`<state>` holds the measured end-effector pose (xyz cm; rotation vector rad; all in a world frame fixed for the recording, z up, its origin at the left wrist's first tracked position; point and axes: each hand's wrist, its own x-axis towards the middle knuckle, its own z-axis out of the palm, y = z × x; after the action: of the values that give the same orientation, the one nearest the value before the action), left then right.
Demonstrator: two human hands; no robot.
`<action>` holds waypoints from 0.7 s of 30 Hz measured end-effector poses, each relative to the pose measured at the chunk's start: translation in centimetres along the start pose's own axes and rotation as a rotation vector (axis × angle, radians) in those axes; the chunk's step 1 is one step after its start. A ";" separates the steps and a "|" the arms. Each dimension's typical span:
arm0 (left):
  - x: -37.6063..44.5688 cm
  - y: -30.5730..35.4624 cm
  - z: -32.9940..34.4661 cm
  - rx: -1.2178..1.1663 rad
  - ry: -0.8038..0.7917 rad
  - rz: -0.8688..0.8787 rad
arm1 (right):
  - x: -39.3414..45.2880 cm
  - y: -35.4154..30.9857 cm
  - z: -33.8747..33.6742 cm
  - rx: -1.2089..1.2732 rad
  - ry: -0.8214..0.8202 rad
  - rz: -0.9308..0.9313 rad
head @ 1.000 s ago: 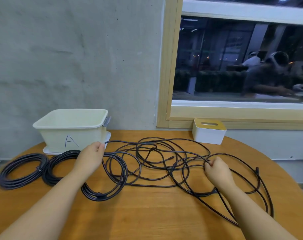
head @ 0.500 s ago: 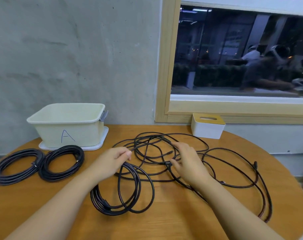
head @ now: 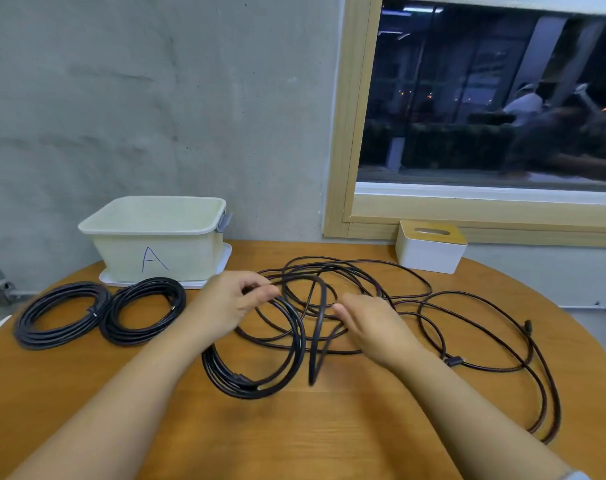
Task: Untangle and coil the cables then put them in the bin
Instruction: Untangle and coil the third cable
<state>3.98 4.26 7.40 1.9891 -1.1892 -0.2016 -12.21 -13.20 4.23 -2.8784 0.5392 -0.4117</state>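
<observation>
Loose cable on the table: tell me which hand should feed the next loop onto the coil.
Right. The right hand lies among the loose cable, while the left hand already pinches the half-wound coil.

We see black cables [head: 364, 306], a cream bin [head: 156, 251] lettered "A" in blue, and a white box [head: 429, 254] with a tan lid on the orange-brown wood-grain bench [head: 329, 427].

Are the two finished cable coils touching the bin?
Apart. The head view shows wood between the two coils and the bin; the right coil's far edge nears its white base.
</observation>
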 end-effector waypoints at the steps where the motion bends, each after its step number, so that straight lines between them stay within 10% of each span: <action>1: -0.1 -0.1 -0.5 -0.003 0.043 -0.011 | -0.3 0.8 0.1 0.000 -0.007 0.063; 11: 0.0 0.2 -0.5 0.012 0.291 -0.024 | -2.2 -1.2 -2.0 0.787 0.078 0.174; 21: -0.9 2.6 -0.3 -0.287 0.439 -0.034 | -1.7 -6.2 -0.7 0.722 0.187 0.099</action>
<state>1.86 4.52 9.18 1.6888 -0.7959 0.0471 -11.90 -7.02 5.88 -2.1267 0.4395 -0.6948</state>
